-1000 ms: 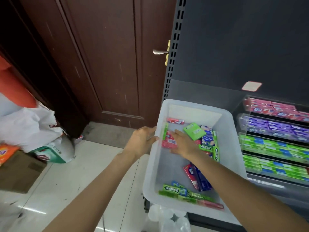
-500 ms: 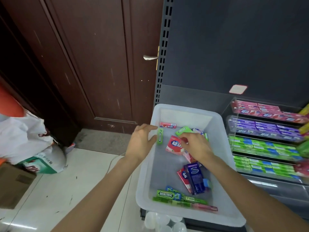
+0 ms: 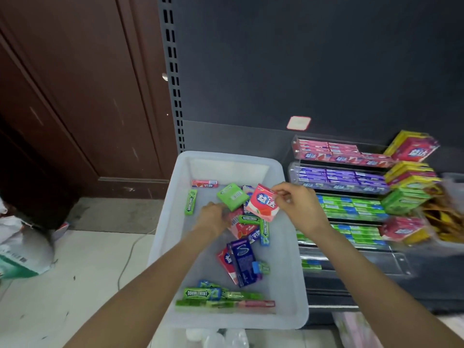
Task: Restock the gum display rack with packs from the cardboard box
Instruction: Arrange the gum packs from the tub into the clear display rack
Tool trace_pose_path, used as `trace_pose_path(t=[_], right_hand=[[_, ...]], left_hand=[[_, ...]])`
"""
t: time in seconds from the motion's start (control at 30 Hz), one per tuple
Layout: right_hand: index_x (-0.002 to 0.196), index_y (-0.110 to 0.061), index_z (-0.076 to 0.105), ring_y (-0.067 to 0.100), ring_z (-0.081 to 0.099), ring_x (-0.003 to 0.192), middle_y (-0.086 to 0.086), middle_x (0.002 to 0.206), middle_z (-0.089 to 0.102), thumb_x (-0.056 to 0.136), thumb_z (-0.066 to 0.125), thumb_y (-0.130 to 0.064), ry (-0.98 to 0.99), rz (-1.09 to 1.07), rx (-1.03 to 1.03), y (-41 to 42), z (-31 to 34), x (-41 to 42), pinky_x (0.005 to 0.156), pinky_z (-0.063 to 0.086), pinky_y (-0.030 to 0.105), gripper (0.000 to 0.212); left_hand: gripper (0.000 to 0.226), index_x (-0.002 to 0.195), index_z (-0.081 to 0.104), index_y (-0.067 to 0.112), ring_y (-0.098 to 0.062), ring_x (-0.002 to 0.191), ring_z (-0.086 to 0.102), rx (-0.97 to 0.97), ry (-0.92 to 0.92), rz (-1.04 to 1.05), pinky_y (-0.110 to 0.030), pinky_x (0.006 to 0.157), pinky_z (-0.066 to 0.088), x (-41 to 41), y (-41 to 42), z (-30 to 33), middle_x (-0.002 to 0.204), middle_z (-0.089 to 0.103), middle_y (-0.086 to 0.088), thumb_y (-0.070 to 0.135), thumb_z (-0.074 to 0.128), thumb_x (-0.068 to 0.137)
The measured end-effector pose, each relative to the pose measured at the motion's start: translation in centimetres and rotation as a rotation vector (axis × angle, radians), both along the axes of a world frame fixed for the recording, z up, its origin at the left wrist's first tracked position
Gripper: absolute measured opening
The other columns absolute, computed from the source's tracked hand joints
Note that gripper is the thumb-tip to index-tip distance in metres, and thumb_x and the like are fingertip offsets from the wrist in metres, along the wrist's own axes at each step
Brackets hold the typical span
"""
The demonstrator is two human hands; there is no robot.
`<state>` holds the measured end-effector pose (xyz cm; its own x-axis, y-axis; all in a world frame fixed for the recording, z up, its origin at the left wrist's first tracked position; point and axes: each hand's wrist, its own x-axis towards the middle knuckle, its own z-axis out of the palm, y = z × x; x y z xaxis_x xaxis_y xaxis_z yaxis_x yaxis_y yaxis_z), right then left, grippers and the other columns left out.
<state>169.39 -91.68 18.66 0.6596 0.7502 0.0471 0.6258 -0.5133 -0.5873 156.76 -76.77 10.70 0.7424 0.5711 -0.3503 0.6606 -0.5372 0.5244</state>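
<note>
A translucent white bin point(image 3: 165, 237) holds loose gum packs in green, pink, purple and blue. My right hand point(image 3: 297, 204) pinches the top corner of a pink gum pack point(image 3: 262, 203) and holds it lifted over the bin's middle. My left hand point(image 3: 213, 217) reaches down into the pile and its fingers curl around a pink pack under a green box point(image 3: 232, 195); what they grip is partly hidden. To the right stands the tiered clear gum display rack point(image 3: 341, 187) with pink, purple and green rows.
Stacked yellow, pink and green gum cartons point(image 3: 409, 182) sit at the rack's right end. A dark shelf back panel point(image 3: 301, 71) rises behind, with a brown door point(image 3: 88, 96) to the left. Bags point(image 3: 22, 249) lie on the tiled floor at far left.
My left hand left the bin's rim and went into the pile. My right hand lifted the pink pack up out of the bin. The view swung right, showing more of the rack.
</note>
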Motion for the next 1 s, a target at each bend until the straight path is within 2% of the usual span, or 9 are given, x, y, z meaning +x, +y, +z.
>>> trace_pose_path(t=[0.07, 0.17, 0.4, 0.53, 0.67, 0.77, 0.83, 0.9, 1.0], right_hand=[[0.109, -0.008, 0.066, 0.01, 0.06, 0.089, 0.007, 0.104, 0.07, 0.09, 0.06, -0.013, -0.01, 0.002, 0.003, -0.4, -0.1, 0.4, 0.077, 0.051, 0.025, 0.021], [0.108, -0.008, 0.066, 0.011, 0.06, 0.091, 0.007, 0.105, 0.07, 0.09, 0.06, -0.014, -0.016, -0.004, 0.006, -0.7, -0.1, 0.7, 0.077, 0.052, 0.027, 0.021], [0.108, -0.008, 0.065, 0.013, 0.061, 0.094, 0.007, 0.106, 0.069, 0.09, 0.06, -0.017, -0.012, 0.002, 0.006, -1.2, -0.4, 0.7, 0.076, 0.053, 0.028, 0.021], [0.107, -0.007, 0.064, 0.011, 0.06, 0.091, 0.008, 0.105, 0.07, 0.09, 0.06, -0.016, 0.019, -0.008, 0.01, -1.4, -0.7, 0.4, 0.073, 0.052, 0.025, 0.02], [0.105, -0.007, 0.065, 0.007, 0.056, 0.086, 0.008, 0.103, 0.069, 0.09, 0.06, -0.016, 0.059, -0.044, 0.032, -1.6, -0.9, -0.2, 0.066, 0.045, 0.015, 0.018], [0.105, -0.006, 0.064, 0.006, 0.056, 0.087, 0.007, 0.104, 0.069, 0.09, 0.06, -0.016, 0.065, -0.075, 0.048, -2.0, -0.8, -0.6, 0.062, 0.041, 0.009, 0.018], [0.105, -0.005, 0.065, 0.005, 0.055, 0.086, 0.008, 0.104, 0.069, 0.09, 0.06, -0.015, 0.057, -0.093, 0.06, -2.3, -0.8, -0.9, 0.061, 0.04, 0.007, 0.018], [0.106, -0.004, 0.064, 0.004, 0.054, 0.083, 0.008, 0.104, 0.068, 0.09, 0.059, -0.014, 0.06, -0.11, 0.073, -2.7, -0.7, -1.1, 0.06, 0.04, 0.006, 0.019], [0.106, -0.004, 0.064, -0.003, 0.053, 0.074, 0.007, 0.102, 0.068, 0.09, 0.059, -0.013, 0.068, -0.126, 0.098, -3.2, -0.6, -1.5, 0.058, 0.042, 0.003, 0.019]], left_hand=[[0.038, 0.109, 0.06, 0.013, -0.024, 0.104, 0.053, -0.004, 0.045, 0.034, -0.031, 0.087, 0.045, 0.4, -0.3, -1.0, 0.114, 0.05, -0.007, 0.034, 0.069, 0.08], [0.044, 0.108, 0.061, 0.015, -0.023, 0.099, 0.056, -0.056, 0.029, 0.091, -0.032, 0.085, 0.048, 1.0, -0.6, -1.8, 0.11, 0.058, -0.009, 0.034, 0.076, 0.072], [0.032, 0.106, 0.066, 0.005, -0.024, 0.102, 0.06, -0.18, 0.005, 0.209, -0.028, 0.084, 0.045, 0.9, -0.9, -2.2, 0.109, 0.067, -0.01, 0.02, 0.073, 0.079], [0.026, 0.105, 0.069, 0.003, -0.015, 0.091, 0.059, -0.277, -0.071, 0.303, -0.025, 0.081, 0.046, 0.7, -1.2, -2.2, 0.098, 0.066, -0.004, 0.018, 0.069, 0.083], [0.038, 0.116, 0.062, 0.002, -0.016, 0.096, 0.054, -0.325, -0.076, 0.353, -0.022, 0.079, 0.041, 0.6, -1.4, -2.1, 0.113, 0.063, -0.007, 0.016, 0.07, 0.082], [0.025, 0.102, 0.069, 0.006, -0.014, 0.089, 0.055, -0.41, -0.085, 0.339, -0.025, 0.075, 0.044, 0.4, -1.5, -2.1, 0.108, 0.068, -0.009, 0.016, 0.073, 0.079], [0.013, 0.081, 0.063, 0.013, -0.018, 0.091, 0.058, -0.445, -0.146, 0.366, -0.031, 0.081, 0.049, 0.4, -1.7, -1.9, 0.103, 0.067, -0.01, 0.008, 0.075, 0.076], [0.019, 0.076, 0.055, 0.013, -0.02, 0.09, 0.057, -0.418, -0.202, 0.362, -0.032, 0.082, 0.049, 0.5, -2.0, -1.6, 0.098, 0.064, -0.009, 0.002, 0.071, 0.077], [0.013, 0.086, 0.061, 0.011, -0.016, 0.081, 0.057, -0.216, -0.386, 0.308, -0.025, 0.072, 0.046, -0.1, -2.2, -0.4, 0.089, 0.064, -0.004, 0.0, 0.065, 0.08]])
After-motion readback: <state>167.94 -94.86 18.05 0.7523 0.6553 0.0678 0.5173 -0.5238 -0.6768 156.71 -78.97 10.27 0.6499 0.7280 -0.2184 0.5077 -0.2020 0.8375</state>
